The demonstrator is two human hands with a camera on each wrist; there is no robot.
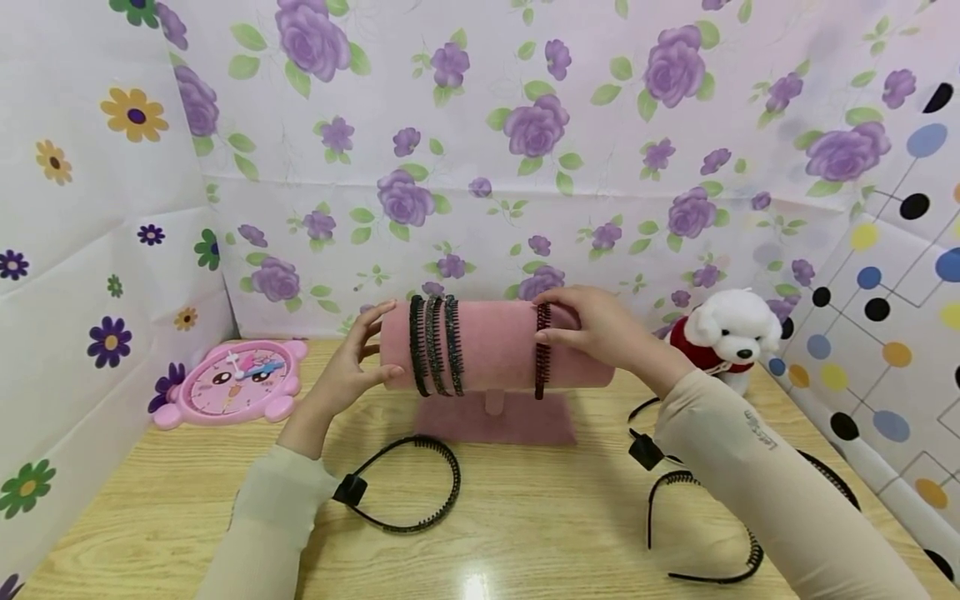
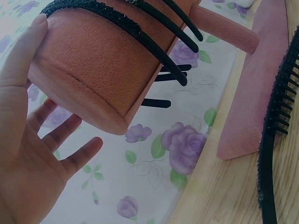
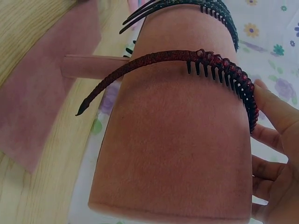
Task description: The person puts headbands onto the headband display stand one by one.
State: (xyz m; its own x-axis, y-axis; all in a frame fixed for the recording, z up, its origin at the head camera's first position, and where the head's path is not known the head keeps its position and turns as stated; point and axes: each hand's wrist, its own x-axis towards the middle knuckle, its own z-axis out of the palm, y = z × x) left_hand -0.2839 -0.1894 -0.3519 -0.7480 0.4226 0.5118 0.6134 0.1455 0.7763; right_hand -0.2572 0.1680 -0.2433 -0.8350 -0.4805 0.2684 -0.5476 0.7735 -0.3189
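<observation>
A pink plush headband display stand stands at the middle of the table, its roll lying crosswise on a short post. My left hand holds the roll's left end, thumb in front and index finger at the top; in the left wrist view its other fingers spread behind the roll. Near that end sit three dark glittery headbands with comb teeth. Towards the right end, my right hand holds a dark red beaded headband on the roll, with thumb and index finger at its edge.
A black headband with a tag lies in front on the wooden table. More black headbands lie at the right, partly under the right sleeve. A pink clock is at the left; a white toy dog sits at the right.
</observation>
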